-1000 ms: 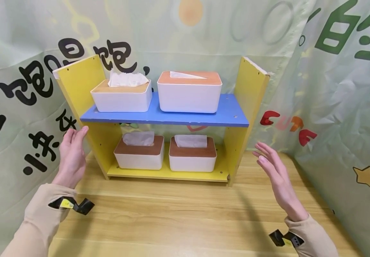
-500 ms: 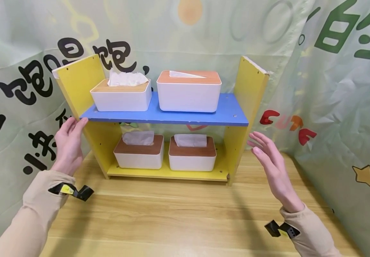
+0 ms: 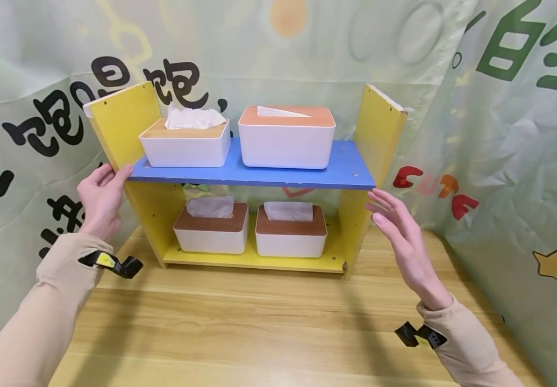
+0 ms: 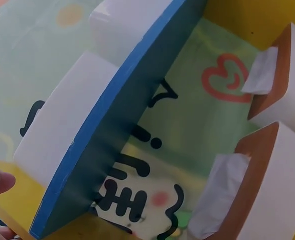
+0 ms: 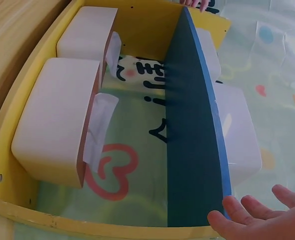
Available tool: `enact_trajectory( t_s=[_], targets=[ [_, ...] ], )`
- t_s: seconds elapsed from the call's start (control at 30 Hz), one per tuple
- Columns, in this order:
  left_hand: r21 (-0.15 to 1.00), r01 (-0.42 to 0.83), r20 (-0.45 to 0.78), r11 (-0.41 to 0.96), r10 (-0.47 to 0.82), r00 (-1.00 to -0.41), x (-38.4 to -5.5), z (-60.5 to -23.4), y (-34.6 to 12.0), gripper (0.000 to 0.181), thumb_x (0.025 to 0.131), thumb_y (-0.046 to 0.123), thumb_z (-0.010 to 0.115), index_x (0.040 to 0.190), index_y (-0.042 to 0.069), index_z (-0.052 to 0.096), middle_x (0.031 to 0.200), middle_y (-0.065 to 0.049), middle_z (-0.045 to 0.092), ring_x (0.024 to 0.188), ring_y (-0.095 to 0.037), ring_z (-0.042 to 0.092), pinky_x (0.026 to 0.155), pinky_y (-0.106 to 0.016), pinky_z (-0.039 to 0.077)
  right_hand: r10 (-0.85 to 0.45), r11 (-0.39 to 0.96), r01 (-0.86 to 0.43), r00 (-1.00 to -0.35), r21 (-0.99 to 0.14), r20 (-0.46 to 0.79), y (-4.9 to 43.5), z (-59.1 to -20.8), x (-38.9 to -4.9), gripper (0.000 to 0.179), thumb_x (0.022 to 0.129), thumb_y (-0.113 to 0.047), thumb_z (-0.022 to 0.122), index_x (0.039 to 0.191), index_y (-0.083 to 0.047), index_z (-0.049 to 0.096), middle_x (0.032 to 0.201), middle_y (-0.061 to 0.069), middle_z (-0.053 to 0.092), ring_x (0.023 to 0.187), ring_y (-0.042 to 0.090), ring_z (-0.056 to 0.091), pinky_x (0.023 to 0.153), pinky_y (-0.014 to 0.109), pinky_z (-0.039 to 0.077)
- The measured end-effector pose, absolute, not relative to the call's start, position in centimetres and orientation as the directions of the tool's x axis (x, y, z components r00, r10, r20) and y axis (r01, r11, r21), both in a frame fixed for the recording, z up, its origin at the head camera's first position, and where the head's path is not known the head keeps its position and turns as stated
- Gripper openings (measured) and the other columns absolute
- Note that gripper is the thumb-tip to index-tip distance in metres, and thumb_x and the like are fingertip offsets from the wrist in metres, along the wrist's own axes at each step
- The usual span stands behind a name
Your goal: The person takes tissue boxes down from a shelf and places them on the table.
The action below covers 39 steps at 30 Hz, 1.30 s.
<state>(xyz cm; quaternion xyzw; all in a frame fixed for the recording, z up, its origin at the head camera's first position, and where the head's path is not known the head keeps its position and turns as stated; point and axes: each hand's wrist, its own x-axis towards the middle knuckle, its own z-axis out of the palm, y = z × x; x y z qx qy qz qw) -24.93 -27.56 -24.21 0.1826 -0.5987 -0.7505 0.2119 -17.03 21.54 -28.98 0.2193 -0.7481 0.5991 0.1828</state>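
A yellow shelf unit (image 3: 143, 226) with a blue middle board (image 3: 259, 176) stands on the table. My left hand (image 3: 101, 201) is at its left side panel, level with the blue board, thumb tip overlapping the panel's front edge. In the left wrist view the thumb (image 4: 1, 182) shows against the yellow panel. My right hand (image 3: 404, 242) is held up at the right panel's front edge, fingers apart and slightly bent. Two white tissue boxes with wooden lids, a lower one (image 3: 186, 150) and a taller one (image 3: 285, 145), sit on the blue board.
On the bottom shelf are two more tissue boxes, a left one (image 3: 211, 241) and a right one (image 3: 290, 245), with darker brown lids. A printed cloth (image 3: 501, 134) hangs behind and at both sides. Wood-grain table (image 3: 240, 322) extends in front of the unit.
My left hand has risen along the left panel from below the blue board to its level. My right hand has moved left and up, closer to the right panel. The boxes stay put.
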Motion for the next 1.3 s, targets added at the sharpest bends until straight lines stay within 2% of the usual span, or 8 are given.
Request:
enact_trajectory(
  t_s=[0.3, 0.53, 0.7, 0.77, 0.9, 1.1, 1.2, 1.3],
  targets=[
    [0.984, 0.097, -0.009, -0.151, -0.583, -0.813, -26.2, -23.6, -28.2, 0.07, 0.084, 0.014, 0.08, 0.147, 0.012, 0.051, 0.151, -0.008, 0.051, 0.122, 0.0, 0.06, 0.11, -0.016, 0.042, -0.129, 0.187, -0.564, -0.826, -0.804, 0.549, 21.0, -28.4, -17.4, 0.046, 0.106, -0.013, 0.043, 0.152, -0.008, 0.041, 0.149, 0.0, 0.05, 0.134, 0.016, 0.05, 0.106, 0.011, 0.039],
    [0.974, 0.129, -0.017, -0.183, -0.634, -0.773, -27.0, -23.6, -28.6, 0.067, 0.08, 0.008, 0.083, 0.141, 0.008, 0.056, 0.126, 0.002, 0.07, 0.112, -0.003, 0.065, 0.107, -0.018, 0.046, -0.137, 0.186, -0.575, -0.818, -0.797, 0.559, 20.8, -27.9, -17.5, 0.048, 0.106, -0.013, 0.043, 0.152, -0.003, 0.039, 0.152, 0.012, 0.046, 0.134, 0.015, 0.051, 0.107, 0.011, 0.039],
    [0.982, 0.119, -0.006, -0.146, -0.655, -0.756, -27.4, -23.6, -28.8, 0.062, 0.079, 0.007, 0.083, 0.137, 0.009, 0.059, 0.117, 0.006, 0.069, 0.109, -0.003, 0.065, 0.105, -0.018, 0.047, -0.143, 0.191, -0.574, -0.819, -0.796, 0.556, 20.6, -27.6, -17.6, 0.048, 0.106, -0.013, 0.043, 0.152, -0.003, 0.038, 0.152, 0.013, 0.046, 0.131, 0.006, 0.052, 0.106, 0.011, 0.039],
    [0.985, 0.118, 0.009, -0.122, -0.66, -0.751, -27.6, -23.7, -28.7, 0.057, 0.079, 0.007, 0.082, 0.132, 0.012, 0.061, 0.107, 0.008, 0.066, 0.105, -0.004, 0.065, 0.105, -0.018, 0.048, -0.144, 0.193, -0.571, -0.821, -0.798, 0.552, 20.6, -27.6, -17.6, 0.048, 0.106, -0.013, 0.043, 0.152, -0.003, 0.038, 0.152, 0.013, 0.045, 0.131, 0.005, 0.052, 0.106, 0.011, 0.039],
    [0.99, 0.124, 0.045, -0.068, -0.681, -0.731, -27.7, -23.8, -28.6, 0.046, 0.078, 0.006, 0.082, 0.12, 0.014, 0.065, 0.092, 0.011, 0.061, 0.087, 0.001, 0.063, 0.097, -0.016, 0.05, -0.149, 0.202, -0.564, -0.825, -0.8, 0.544, 20.4, -27.4, -17.7, 0.048, 0.106, -0.014, 0.043, 0.153, -0.004, 0.038, 0.153, 0.014, 0.044, 0.133, 0.011, 0.051, 0.104, 0.012, 0.039],
    [0.993, 0.067, 0.114, 0.094, -0.703, -0.702, -27.8, -24.0, -28.7, 0.053, 0.079, 0.013, 0.083, 0.13, 0.009, 0.068, 0.071, 0.022, 0.059, 0.072, 0.006, 0.059, 0.079, -0.012, 0.048, -0.154, 0.197, -0.561, -0.828, -0.804, 0.54, 20.0, -27.0, -18.1, 0.047, 0.106, -0.015, 0.043, 0.153, -0.006, 0.039, 0.155, 0.017, 0.042, 0.135, 0.016, 0.05, 0.105, 0.012, 0.039],
    [0.987, 0.026, 0.129, 0.156, -0.698, -0.704, -27.8, -24.0, -28.8, 0.055, 0.08, 0.018, 0.083, 0.132, 0.009, 0.067, 0.069, 0.024, 0.057, 0.072, 0.006, 0.057, 0.077, -0.012, 0.047, -0.147, 0.198, -0.557, -0.831, -0.807, 0.537, 19.7, -26.5, -18.5, 0.046, 0.106, -0.017, 0.044, 0.152, -0.009, 0.04, 0.154, 0.019, 0.042, 0.134, 0.016, 0.051, 0.105, 0.013, 0.039],
    [0.983, 0.0, 0.13, 0.184, -0.695, -0.708, -27.8, -24.0, -28.9, 0.056, 0.08, 0.02, 0.083, 0.133, 0.009, 0.066, 0.076, 0.024, 0.056, 0.075, 0.007, 0.055, 0.079, -0.013, 0.046, -0.138, 0.18, -0.551, -0.835, -0.815, 0.533, 19.3, -26.0, -19.0, 0.045, 0.106, -0.019, 0.045, 0.151, -0.013, 0.042, 0.153, 0.019, 0.042, 0.133, 0.016, 0.052, 0.106, 0.013, 0.039]
  ],
)
